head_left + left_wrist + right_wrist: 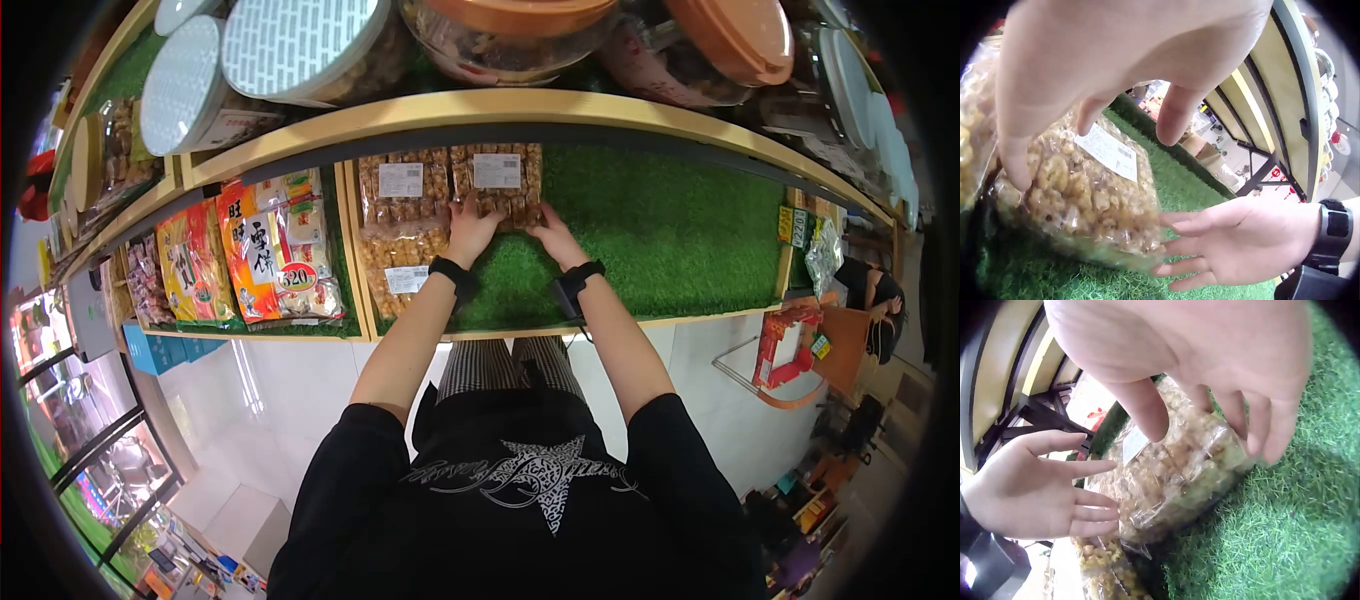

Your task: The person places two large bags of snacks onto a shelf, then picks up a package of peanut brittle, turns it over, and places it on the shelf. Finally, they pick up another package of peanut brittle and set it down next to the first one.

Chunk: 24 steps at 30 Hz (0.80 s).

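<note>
A clear plastic packet of brown clustered snacks [520, 205] with a white label lies on green artificial turf [650, 230] at the back of the shelf. My left hand [470, 238] is at the packet's left front part, fingers extended against the wrap. At the opposite side is my right hand [556, 246], its straight fingertips touching the packet's side. In the right wrist view, the packet [1191, 456] sits between both hands. A similar brown packet [400, 213] lies directly to the left, with a yellower snack packet [410, 248] in front of it.
Left of a wooden divider [355, 240] stand bright rice-cracker bags [260, 250]. Overhead, a shelf edge [500, 105] carries lidded jars [310, 45]. Another divider [788, 250] bounds the turf on the right, and a low wooden lip [690, 320] runs along its front.
</note>
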Motion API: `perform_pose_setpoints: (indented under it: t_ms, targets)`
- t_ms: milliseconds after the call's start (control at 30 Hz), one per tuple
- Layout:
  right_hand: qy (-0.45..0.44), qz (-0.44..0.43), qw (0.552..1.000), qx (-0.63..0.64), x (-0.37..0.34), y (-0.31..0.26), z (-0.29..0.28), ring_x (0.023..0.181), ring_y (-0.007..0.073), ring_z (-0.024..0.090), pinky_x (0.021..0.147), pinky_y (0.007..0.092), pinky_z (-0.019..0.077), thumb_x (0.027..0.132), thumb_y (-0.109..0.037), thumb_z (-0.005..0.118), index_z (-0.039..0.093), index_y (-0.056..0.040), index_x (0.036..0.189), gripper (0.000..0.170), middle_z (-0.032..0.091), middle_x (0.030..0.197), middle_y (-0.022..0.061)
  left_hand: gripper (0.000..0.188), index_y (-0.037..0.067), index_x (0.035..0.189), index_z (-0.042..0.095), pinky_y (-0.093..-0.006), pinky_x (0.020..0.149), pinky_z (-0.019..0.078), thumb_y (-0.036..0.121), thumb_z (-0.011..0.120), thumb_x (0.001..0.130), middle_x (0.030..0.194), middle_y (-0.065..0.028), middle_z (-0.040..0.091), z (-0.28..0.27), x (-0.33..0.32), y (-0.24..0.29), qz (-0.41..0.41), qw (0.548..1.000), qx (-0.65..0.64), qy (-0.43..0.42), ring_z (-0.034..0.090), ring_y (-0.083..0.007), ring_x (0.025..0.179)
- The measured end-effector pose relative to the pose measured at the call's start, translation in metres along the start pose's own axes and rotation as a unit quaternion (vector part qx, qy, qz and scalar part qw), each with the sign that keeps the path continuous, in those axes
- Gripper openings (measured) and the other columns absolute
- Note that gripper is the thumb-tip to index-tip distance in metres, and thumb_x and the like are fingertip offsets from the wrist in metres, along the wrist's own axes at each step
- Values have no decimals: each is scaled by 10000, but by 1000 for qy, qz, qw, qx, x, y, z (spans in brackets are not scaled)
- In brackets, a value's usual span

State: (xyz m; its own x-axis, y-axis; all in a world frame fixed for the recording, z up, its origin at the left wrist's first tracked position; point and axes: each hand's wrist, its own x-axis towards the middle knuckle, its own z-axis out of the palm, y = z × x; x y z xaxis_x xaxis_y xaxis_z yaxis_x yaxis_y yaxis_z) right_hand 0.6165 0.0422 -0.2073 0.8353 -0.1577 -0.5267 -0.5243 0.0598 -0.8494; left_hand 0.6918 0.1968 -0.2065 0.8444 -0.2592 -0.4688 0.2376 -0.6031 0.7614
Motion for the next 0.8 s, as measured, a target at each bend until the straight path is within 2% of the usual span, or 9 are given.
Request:
perform_pose_setpoints:
  t_ms: [133,200,267,333,400,467,567,733,800]
  targets:
    - [18,9,999,-46,-3,14,-13,1106,227,429,929,306,326,760,-107,537,328,-45,1293,576,459,1211,127,646,-95,1221,345,-343,973,290,271,570,739,1226,-265,404,-15,-22,17,87,988,-122,-42,379,-339,1159]
    - [35,29,997,-63,-26,5,-27,983,179,499,817,277,396,773,-180,550,423,-19,1207,480,532,1087,96,542,-73,1205,381,-311,951,313,236,546,792,1221,-217,430,-35,-59,41,45,972,-212,-94,416,-282,1131]
    - [47,65,997,4,-65,-16,-41,825,110,530,677,219,403,797,-206,536,484,-10,1123,384,579,933,42,476,-44,1187,420,-280,927,334,244,528,823,1194,-170,464,-56,-83,41,65,964,-195,-167,433,-224,1111]
    - [66,39,993,85,-106,-26,-52,730,65,516,602,186,372,819,-217,513,511,-33,1089,326,586,846,3,428,-18,1173,450,-263,906,348,237,515,836,1150,-133,504,-89,-113,59,56,951,-166,-254,453,-179,1090]
    - [90,24,991,94,-149,-33,-64,788,101,552,692,230,403,837,-225,497,517,-62,1089,301,604,910,14,405,-10,1168,462,-253,881,362,241,499,853,1111,-109,532,-108,-122,51,7,941,-160,-297,479,-151,1050]
    - [136,-7,986,101,-192,-35,-70,800,99,553,693,233,404,835,-228,489,523,-62,1083,301,608,907,23,390,-4,1167,464,-249,864,369,241,484,864,1088,-102,547,-121,-130,50,70,941,-177,-281,494,-150,1026]
    - [246,2,963,107,-246,-29,-67,789,103,556,697,234,403,828,-243,473,535,-66,1058,297,614,900,34,375,-8,1178,444,-260,888,365,218,439,879,1119,-119,533,-130,-144,76,85,940,-166,-287,494,-168,1044]
    - [343,11,923,175,-293,-3,-54,787,115,559,701,244,409,833,-234,467,544,-61,1040,281,615,896,50,384,-9,1188,426,-271,889,371,229,409,888,1134,-125,525,-86,-160,102,119,922,-172,-327,499,-174,1043]
    - [333,-25,927,169,-305,-6,-56,800,129,562,711,251,413,838,-224,462,547,-53,1038,276,616,899,58,389,-2,1189,426,-267,877,372,238,420,883,1129,-120,529,-63,-171,111,92,910,-222,-339,503,-173,1033]
